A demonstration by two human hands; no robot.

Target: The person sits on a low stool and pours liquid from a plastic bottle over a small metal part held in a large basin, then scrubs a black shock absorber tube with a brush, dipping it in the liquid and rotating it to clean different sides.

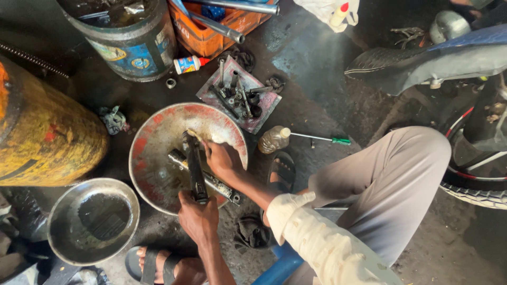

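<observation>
Looks like mid-clean to me: left hand (196, 215) is wrapped around the near end of a long dark metal shaft (195, 168), while the right hand (222, 161) pinches a small brush at its far end, over the round red-rimmed metal basin (153, 126) on the floor. A second greasy shaft (211, 180) lies underneath, seemingly waiting. Count: two shafts, two basins, one screwdriver.

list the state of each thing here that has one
left hand: shut on dark metal rod
dark metal rod: held over the red basin
right hand: fingers on second metal part
second metal part: lying in the basin
red basin: wet, grimy
steel bowl: dark liquid inside
small bottle: lying on its side
screwdriver: lying flat
</observation>
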